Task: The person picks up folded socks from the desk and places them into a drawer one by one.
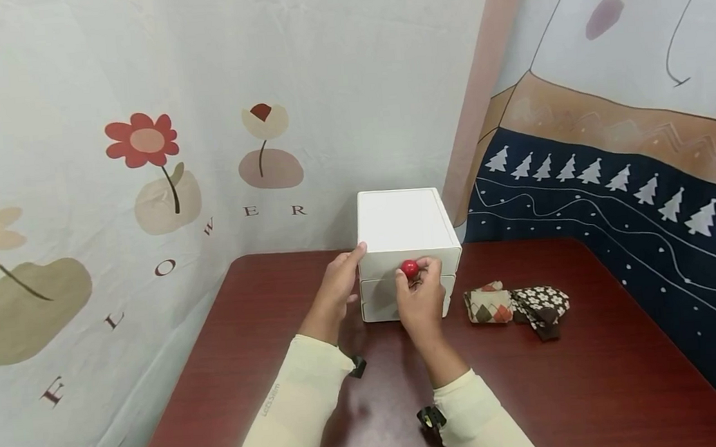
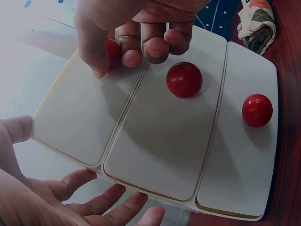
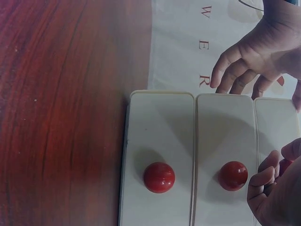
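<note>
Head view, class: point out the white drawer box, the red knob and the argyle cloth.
White drawer box [image 1: 403, 222]: head view, its top panel.
Red knob [image 1: 409, 268]: head view, its rounded front.
Argyle cloth [image 1: 488, 305]: head view, its patterned front.

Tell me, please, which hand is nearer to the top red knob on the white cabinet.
Right: the right hand grips the top red knob, while the left hand is farther off, at the left side of the white cabinet.

Head camera sits farther back, faces forward and down at white drawer box; wrist cameras sit close, rolled sideways, sharing its drawer fronts.
</note>
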Demonstrator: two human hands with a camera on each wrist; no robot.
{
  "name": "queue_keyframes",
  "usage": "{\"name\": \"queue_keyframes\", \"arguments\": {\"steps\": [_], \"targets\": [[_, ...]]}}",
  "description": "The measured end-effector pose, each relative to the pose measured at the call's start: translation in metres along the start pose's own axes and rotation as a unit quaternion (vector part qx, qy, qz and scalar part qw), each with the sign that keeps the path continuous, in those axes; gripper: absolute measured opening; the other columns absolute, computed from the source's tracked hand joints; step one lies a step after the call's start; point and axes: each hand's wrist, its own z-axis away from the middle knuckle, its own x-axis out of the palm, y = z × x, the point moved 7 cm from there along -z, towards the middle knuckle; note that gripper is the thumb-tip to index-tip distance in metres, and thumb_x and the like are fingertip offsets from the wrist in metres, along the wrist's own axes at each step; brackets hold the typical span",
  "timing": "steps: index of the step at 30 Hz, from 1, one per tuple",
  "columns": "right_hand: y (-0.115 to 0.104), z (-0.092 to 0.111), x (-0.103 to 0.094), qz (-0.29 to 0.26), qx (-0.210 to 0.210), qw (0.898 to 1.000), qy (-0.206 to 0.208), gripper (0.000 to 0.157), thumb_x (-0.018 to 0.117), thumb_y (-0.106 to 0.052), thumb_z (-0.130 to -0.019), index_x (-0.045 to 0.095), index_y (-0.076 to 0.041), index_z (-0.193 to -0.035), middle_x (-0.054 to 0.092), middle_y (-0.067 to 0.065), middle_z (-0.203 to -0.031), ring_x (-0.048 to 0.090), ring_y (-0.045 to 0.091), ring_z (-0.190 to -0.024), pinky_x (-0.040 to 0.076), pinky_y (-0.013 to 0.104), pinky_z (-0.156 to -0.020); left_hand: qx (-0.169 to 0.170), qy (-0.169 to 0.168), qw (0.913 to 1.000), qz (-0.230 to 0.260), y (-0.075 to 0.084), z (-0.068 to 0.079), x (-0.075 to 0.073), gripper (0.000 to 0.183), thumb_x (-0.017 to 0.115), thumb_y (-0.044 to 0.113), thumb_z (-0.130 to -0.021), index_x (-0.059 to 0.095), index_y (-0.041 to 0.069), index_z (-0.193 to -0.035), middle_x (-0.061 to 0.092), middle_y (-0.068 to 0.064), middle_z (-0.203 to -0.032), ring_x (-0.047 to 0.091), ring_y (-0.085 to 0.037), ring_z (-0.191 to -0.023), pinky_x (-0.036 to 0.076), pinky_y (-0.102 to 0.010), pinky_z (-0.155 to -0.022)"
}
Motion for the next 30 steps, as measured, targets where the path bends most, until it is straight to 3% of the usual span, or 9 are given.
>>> {"name": "queue_keyframes", "arguments": {"steps": [5, 9, 12, 16, 19, 22, 25, 30], "targets": [[-0.002, 0.004, -0.002, -0.015, -0.005, 1.0, 0.002, 0.038, 0.077, -0.005, -0.098, 0.053, -0.003, -0.127, 0.074, 0.016, -0.087, 0.06, 0.015, -0.072, 0.047, 0.019, -0.062, -0.001, 0.006, 1.0, -0.003, 0.0, -0.001, -0.002, 0.066, 0.059, 0.062, -0.105, 0.062, 0.009, -0.145, 0.061, -0.016, -0.151, 0.053, -0.035, -0.147, 0.044, -0.072, -0.119], [0.001, 0.009, -0.008, -0.025, -0.003, 0.999, 0.037, 0.041, 0.076, 0.003, -0.092, 0.055, -0.001, -0.126, 0.064, 0.009, -0.078, 0.054, 0.012, -0.066, 0.043, 0.018, -0.058, -0.006, 0.006, 1.0, -0.001, -0.002, -0.002, -0.002, 0.065, 0.06, 0.063, -0.105, 0.063, 0.009, -0.142, 0.061, -0.015, -0.15, 0.053, -0.035, -0.147, 0.044, -0.071, -0.119], [0.011, 0.013, -0.013, -0.049, 0.027, 0.996, 0.072, 0.039, 0.072, 0.008, -0.088, 0.055, 0.0, -0.122, 0.058, 0.006, -0.08, 0.05, 0.009, -0.061, 0.041, 0.018, -0.055, -0.01, 0.003, 0.9999, 0.001, -0.003, -0.003, -0.001, 0.066, 0.06, 0.064, -0.104, 0.063, 0.01, -0.142, 0.06, -0.015, -0.15, 0.052, -0.035, -0.148, 0.043, -0.071, -0.12], [0.031, 0.016, -0.016, -0.076, 0.104, 0.988, 0.091, 0.036, 0.069, 0.006, -0.087, 0.054, -0.002, -0.119, 0.052, 0.007, -0.092, 0.048, 0.01, -0.063, 0.041, 0.02, -0.056, -0.013, 0.0, 0.9999, 0.002, -0.003, -0.003, -0.001, 0.067, 0.06, 0.064, -0.104, 0.061, 0.01, -0.144, 0.058, -0.014, -0.154, 0.05, -0.035, -0.151, 0.042, -0.071, -0.12], [0.043, 0.017, -0.015, -0.068, 0.152, 0.983, 0.079, 0.035, 0.07, 0.001, -0.088, 0.055, -0.004, -0.12, 0.052, 0.012, -0.101, 0.051, 0.016, -0.073, 0.043, 0.024, -0.063, -0.011, -0.001, 0.9999, 0.003, -0.002, -0.002, -0.001, 0.068, 0.06, 0.064, -0.104, 0.061, 0.01, -0.145, 0.056, -0.015, -0.156, 0.049, -0.035, -0.152, 0.043, -0.07, -0.12], [0.05, 0.019, -0.01, -0.049, 0.174, 0.982, 0.055, 0.032, 0.074, -0.006, -0.09, 0.057, -0.003, -0.117, 0.055, 0.014, -0.102, 0.054, 0.022, -0.085, 0.044, 0.028, -0.072, -0.01, -0.001, 0.9999, 0.002, -0.001, -0.002, -0.001, 0.069, 0.06, 0.064, -0.104, 0.061, 0.009, -0.146, 0.056, -0.016, -0.157, 0.049, -0.035, -0.151, 0.044, -0.07, -0.12], [0.053, 0.02, -0.007, -0.032, 0.177, 0.983, 0.036, 0.027, 0.078, -0.012, -0.093, 0.06, -0.003, -0.11, 0.058, 0.011, -0.096, 0.057, 0.025, -0.091, 0.045, 0.028, -0.076, -0.012, -0.001, 0.9999, -0.002, -0.002, -0.002, -0.001, 0.069, 0.059, 0.065, -0.104, 0.061, 0.01, -0.145, 0.057, -0.016, -0.155, 0.05, -0.035, -0.151, 0.044, -0.07, -0.12], [0.052, 0.023, -0.004, -0.019, 0.168, 0.985, 0.022, 0.025, 0.081, -0.017, -0.095, 0.063, -0.003, -0.104, 0.065, 0.009, -0.088, 0.063, 0.023, -0.084, 0.049, 0.027, -0.068, -0.01, -0.002, 0.9999, -0.007, -0.003, -0.002, -0.001, 0.07, 0.058, 0.066, -0.105, 0.061, 0.009, -0.145, 0.058, -0.016, -0.154, 0.051, -0.036, -0.15, 0.044, -0.07, -0.12]]}}
